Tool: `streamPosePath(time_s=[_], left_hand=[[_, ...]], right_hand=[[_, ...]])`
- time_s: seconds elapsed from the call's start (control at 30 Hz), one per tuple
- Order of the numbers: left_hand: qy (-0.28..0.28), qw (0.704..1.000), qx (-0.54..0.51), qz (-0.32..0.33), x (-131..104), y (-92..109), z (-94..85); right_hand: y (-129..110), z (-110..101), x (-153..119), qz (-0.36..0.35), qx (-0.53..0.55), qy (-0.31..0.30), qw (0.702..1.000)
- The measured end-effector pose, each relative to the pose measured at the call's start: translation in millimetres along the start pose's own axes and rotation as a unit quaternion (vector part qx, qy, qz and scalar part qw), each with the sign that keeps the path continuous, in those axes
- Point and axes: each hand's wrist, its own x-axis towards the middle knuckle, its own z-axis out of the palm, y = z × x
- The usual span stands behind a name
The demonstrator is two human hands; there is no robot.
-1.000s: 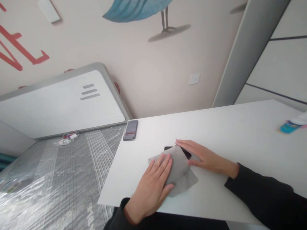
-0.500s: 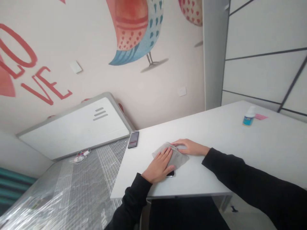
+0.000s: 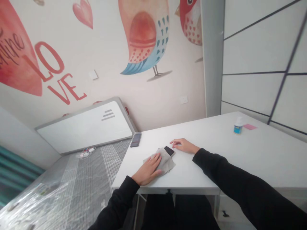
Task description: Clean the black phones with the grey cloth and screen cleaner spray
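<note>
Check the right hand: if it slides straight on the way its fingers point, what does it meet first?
The right hand lies flat on the white table, its fingers pointing left toward the black phone that lies partly on the grey cloth. It would probably touch the phone's near end first; the gap looks small.

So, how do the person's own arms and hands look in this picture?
Both arms wear long black sleeves that reach the wrists. The left hand and the right hand are bare: no gloves, rings or watch can be seen. The sleeves are plain, with no visible markings.
</note>
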Motion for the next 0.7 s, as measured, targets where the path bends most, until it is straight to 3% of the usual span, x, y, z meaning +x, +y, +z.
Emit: streamPosePath(time_s=[0.43,0.7], left_hand=[[-0.023,0.992,-0.061,0.105,30,-20,11.2],[-0.053,0.981,-0.091,0.164,31,-33,5.0]], right_hand=[[0,-2,-9,0.011,-0.046,0.004,0.999],[-22,0,-19,-0.020,-0.098,-0.039,0.994]])
